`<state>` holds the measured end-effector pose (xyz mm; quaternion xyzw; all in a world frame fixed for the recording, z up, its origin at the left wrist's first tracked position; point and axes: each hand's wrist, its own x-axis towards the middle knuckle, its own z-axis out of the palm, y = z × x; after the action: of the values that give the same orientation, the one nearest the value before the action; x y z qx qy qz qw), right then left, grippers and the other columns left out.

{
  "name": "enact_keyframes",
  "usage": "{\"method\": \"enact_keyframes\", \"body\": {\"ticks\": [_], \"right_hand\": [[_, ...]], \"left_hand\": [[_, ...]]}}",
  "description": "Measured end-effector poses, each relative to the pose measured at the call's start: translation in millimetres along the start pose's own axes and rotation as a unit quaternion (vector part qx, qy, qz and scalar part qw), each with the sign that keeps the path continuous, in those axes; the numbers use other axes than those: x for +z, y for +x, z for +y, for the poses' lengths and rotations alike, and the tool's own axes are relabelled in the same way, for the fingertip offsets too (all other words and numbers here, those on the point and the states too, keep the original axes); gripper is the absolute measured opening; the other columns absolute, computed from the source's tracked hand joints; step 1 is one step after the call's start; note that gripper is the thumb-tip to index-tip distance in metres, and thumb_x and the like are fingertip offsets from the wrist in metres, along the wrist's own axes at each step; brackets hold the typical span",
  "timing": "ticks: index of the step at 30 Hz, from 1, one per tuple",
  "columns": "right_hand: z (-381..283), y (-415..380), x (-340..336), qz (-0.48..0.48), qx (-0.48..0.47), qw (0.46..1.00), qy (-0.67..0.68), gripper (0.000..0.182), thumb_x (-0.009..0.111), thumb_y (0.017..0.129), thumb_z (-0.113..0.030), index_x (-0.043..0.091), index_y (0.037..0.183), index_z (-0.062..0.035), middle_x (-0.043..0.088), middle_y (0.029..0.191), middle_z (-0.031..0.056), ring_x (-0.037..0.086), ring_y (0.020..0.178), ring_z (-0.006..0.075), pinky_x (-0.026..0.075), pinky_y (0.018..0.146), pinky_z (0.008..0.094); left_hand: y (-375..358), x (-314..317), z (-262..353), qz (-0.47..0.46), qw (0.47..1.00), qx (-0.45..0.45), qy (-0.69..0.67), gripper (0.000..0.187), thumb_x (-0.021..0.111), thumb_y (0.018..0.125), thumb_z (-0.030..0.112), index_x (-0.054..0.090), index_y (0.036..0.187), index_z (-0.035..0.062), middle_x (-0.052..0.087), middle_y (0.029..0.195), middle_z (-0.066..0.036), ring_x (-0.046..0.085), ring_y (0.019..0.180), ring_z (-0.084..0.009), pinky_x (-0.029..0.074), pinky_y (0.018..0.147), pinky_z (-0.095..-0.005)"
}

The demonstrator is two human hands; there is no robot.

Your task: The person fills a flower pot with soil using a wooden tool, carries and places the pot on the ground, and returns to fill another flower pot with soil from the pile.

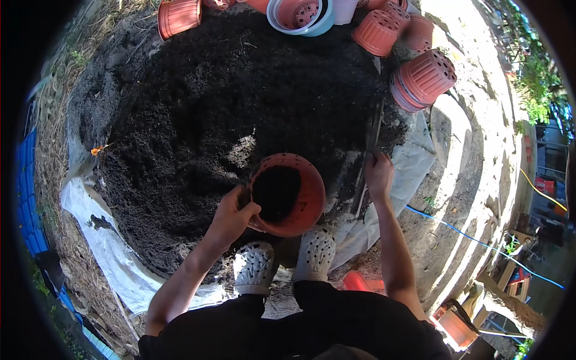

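Left hand [233, 215] on the pot [311, 201], right hand [380, 175] out at the thin bar [362, 195]!

And look at that, thumb over the rim, the pot tipped just above the white clogs [253, 268], potting mix [276, 193] dark inside; the right hand's fingers curl at the bar, though I can't tell whether they grip it, while the soil heap [174, 150] spreads wide across a pale sheet [414, 171], upturned pots [424, 79] stacked at its far right edge.
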<state>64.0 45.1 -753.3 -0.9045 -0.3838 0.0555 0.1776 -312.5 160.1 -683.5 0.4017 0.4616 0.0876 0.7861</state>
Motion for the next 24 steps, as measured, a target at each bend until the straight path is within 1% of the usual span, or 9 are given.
{"method": "enact_keyframes", "body": {"ticks": [3,7,9,12,14,16,19,22,24], "right_hand": [[19.0,28.6,4.4,0.012,0.087,0.989,-0.116,0.024,0.064,0.094,-0.023,0.071,0.092,-0.0001,0.069,0.101,0.0208,0.067,0.092,0.0453,0.053,0.079,0.0536],[28.0,10.1,-2.3,0.036,0.097,0.986,-0.134,0.026,0.059,0.095,-0.025,0.072,0.102,-0.0035,0.069,0.096,0.02,0.068,0.093,0.0425,0.051,0.081,0.0544],[31.7,-12.5,-9.0,0.045,0.143,0.979,-0.141,0.025,0.063,0.095,-0.025,0.066,0.102,-0.0006,0.067,0.108,0.0202,0.067,0.096,0.0436,0.052,0.081,0.0543],[29.1,-52.0,-14.2,0.012,0.186,0.973,-0.136,0.024,0.061,0.094,-0.023,0.065,0.105,-0.0019,0.067,0.108,0.021,0.066,0.1,0.0424,0.05,0.083,0.0535],[29.0,-73.4,-11.8,-0.022,0.189,0.972,-0.135,0.023,0.061,0.094,-0.022,0.065,0.104,-0.0011,0.067,0.107,0.0218,0.065,0.102,0.043,0.05,0.085,0.0531],[29.5,-83.7,-0.1,-0.055,0.194,0.97,-0.134,0.022,0.061,0.094,-0.02,0.065,0.103,-0.0003,0.067,0.106,0.0225,0.064,0.103,0.0436,0.049,0.086,0.0527],[23.9,-76.5,17.7,-0.013,0.039,0.999,-0.002,0.024,0.06,0.094,-0.015,0.067,0.11,0.0015,0.067,0.107,0.024,0.063,0.102,0.0458,0.05,0.087,0.0525],[6.2,-62.2,4.7,-0.045,0.043,0.998,0.0,0.026,0.056,0.096,-0.016,0.065,0.111,0.0031,0.065,0.109,0.0257,0.063,0.099,0.0481,0.049,0.086,0.0552],[8.4,-56.2,3.4,-0.013,0.073,0.997,0.013,0.026,0.056,0.096,-0.016,0.065,0.11,0.0035,0.065,0.107,0.0259,0.063,0.098,0.0482,0.049,0.085,0.0553]], "left_hand": [[-0.9,0.0,1.7,-0.001,1.0,-0.004,0.006,0.029,0.053,0.095,-0.002,0.051,0.124,-0.0047,0.069,0.096,-0.013,0.074,0.076,-0.0234,0.065,0.069,-0.0347],[-2.9,-2.2,-3.0,0.011,1.0,0.003,0.003,0.026,0.054,0.095,-0.002,0.051,0.121,-0.0045,0.069,0.095,-0.014,0.075,0.074,-0.024,0.065,0.069,-0.0352],[-0.4,-8.8,-16.4,0.011,1.0,0.012,0.016,0.025,0.054,0.095,-0.001,0.051,0.12,-0.0045,0.069,0.095,-0.014,0.075,0.075,-0.0242,0.065,0.07,-0.0352],[-2.1,-6.8,-15.9,0.017,1.0,0.011,0.006,0.024,0.056,0.093,-0.002,0.053,0.117,-0.0052,0.066,0.091,-0.011,0.073,0.075,-0.0216,0.065,0.068,-0.0348],[-3.8,-4.0,-7.4,0.022,1.0,0.001,-0.016,0.023,0.058,0.092,-0.003,0.054,0.115,-0.0059,0.063,0.088,-0.008,0.072,0.075,-0.019,0.065,0.067,-0.0343],[-4.3,-2.4,-2.2,0.002,1.0,-0.003,-0.005,0.027,0.054,0.095,-0.001,0.052,0.121,-0.0048,0.069,0.097,-0.014,0.075,0.078,-0.0244,0.065,0.071,-0.0356],[-0.4,-2.9,-3.7,0.002,1.0,0.004,-0.007,0.031,0.054,0.095,-0.001,0.052,0.126,-0.0051,0.069,0.102,-0.013,0.074,0.081,-0.0233,0.065,0.073,-0.0356],[1.8,-3.2,-3.5,0.006,1.0,0.007,0.009,0.032,0.054,0.095,-0.001,0.052,0.126,-0.0052,0.068,0.102,-0.013,0.074,0.082,-0.0231,0.065,0.073,-0.0356],[0.8,-1.8,1.6,0.002,1.0,0.004,0.007,0.032,0.054,0.095,-0.001,0.052,0.127,-0.0054,0.068,0.102,-0.013,0.074,0.082,-0.0231,0.065,0.073,-0.0356]]}}
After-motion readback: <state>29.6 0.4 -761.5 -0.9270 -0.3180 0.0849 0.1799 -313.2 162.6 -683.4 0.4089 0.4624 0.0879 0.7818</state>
